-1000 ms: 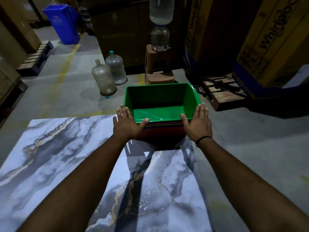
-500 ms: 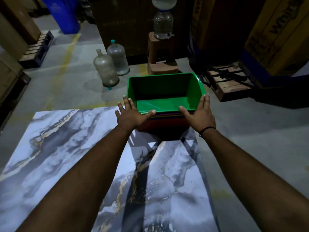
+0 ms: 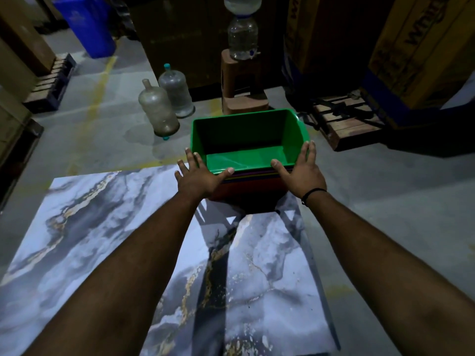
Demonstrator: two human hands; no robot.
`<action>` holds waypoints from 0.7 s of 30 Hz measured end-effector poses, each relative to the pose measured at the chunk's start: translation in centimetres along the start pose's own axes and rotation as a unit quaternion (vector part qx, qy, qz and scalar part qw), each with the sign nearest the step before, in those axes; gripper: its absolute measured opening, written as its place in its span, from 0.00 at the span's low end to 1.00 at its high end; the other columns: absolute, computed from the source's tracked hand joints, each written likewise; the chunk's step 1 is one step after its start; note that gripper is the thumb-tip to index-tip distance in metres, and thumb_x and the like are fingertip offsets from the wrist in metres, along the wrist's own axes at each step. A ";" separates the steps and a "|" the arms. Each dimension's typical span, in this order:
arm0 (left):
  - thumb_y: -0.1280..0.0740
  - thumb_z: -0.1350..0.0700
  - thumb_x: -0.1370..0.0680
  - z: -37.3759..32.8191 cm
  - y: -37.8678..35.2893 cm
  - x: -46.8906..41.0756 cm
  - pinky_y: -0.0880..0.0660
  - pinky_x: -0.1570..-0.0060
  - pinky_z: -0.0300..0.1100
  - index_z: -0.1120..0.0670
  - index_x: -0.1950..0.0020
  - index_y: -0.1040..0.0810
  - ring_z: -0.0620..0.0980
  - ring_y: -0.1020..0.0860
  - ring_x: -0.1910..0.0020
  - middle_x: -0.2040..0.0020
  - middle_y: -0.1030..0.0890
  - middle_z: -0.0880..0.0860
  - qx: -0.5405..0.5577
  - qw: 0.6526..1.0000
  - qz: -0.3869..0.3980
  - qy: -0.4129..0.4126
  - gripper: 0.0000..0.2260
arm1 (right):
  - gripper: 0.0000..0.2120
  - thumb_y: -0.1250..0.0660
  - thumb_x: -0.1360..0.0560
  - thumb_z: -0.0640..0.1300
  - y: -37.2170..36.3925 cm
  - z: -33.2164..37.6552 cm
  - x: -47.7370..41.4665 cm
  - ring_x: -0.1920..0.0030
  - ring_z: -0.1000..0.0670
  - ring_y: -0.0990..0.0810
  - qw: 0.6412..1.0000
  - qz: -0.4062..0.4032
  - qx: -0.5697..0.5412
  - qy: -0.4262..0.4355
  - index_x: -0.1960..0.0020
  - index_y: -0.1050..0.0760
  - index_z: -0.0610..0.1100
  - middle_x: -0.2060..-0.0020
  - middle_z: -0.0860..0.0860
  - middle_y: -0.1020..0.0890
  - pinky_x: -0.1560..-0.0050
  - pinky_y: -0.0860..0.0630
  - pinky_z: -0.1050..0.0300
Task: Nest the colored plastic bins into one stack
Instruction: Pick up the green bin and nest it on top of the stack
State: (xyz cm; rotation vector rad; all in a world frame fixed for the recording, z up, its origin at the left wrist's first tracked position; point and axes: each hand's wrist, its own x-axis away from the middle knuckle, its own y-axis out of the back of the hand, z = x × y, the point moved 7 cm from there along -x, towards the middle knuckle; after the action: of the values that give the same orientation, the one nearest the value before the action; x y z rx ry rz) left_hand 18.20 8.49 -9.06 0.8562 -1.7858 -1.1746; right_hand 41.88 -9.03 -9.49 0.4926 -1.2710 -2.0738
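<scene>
A green bin (image 3: 246, 142) sits on top of a nested stack (image 3: 246, 182) at the far edge of the marble-patterned desk (image 3: 102, 240); under its rim the edges of purple, yellow and red bins show as thin bands, the red one lowest. The left hand (image 3: 199, 176) lies against the stack's near left corner, thumb on the green rim and fingers spread flat along the outside, so its grip is loose and open rather than clenched. The right hand (image 3: 302, 172) mirrors it at the near right corner, thumb on the rim, fingers straight along the right wall, also an unclenched grip pressing on the bin, with a black band (image 3: 312, 192) at the wrist. Both forearms reach straight out over the desk. Beyond, on the concrete floor, stand two big water jugs (image 3: 164, 106), a brown stool (image 3: 244, 91) carrying a dispenser bottle (image 3: 243, 37), a blue bin (image 3: 88, 24), pallets (image 3: 344, 124) and cardboard boxes (image 3: 421, 47).
</scene>
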 end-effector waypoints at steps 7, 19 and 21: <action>0.49 0.32 0.19 -1.7 -1.4 1.6 0.50 0.23 0.62 0.62 0.18 0.50 0.70 0.53 0.20 0.19 0.53 0.69 -0.051 0.989 -0.134 -0.046 0.42 | 0.44 0.51 0.20 0.68 0.3 0.5 1.2 0.20 0.36 0.50 0.997 -0.017 0.080 -0.014 0.19 0.54 0.36 0.19 0.40 0.51 0.25 0.44 0.36; 0.35 0.42 0.22 -2.7 -3.9 6.2 0.53 0.22 0.62 0.57 0.17 0.54 0.67 0.54 0.19 0.18 0.55 0.64 -0.128 0.958 -0.170 -0.191 0.43 | 0.38 0.41 0.20 0.57 -3.9 7.0 6.9 0.19 0.38 0.57 0.963 0.015 0.170 0.207 0.17 0.56 0.49 0.18 0.42 0.52 0.22 0.53 0.38; 0.34 0.42 0.24 -2.7 -3.9 6.5 0.52 0.22 0.62 0.55 0.16 0.55 0.66 0.55 0.18 0.17 0.56 0.63 -0.127 0.960 -0.155 -0.197 0.45 | 0.40 0.38 0.21 0.56 -4.1 6.8 7.2 0.19 0.39 0.57 0.961 0.022 0.183 0.204 0.18 0.57 0.50 0.18 0.43 0.53 0.22 0.50 0.38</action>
State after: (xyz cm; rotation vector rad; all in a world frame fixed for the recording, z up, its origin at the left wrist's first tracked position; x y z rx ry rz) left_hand 18.10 0.54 -10.38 0.8069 -1.7900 -1.8423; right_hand 31.24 -8.33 -9.91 0.9913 -1.3925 -1.5889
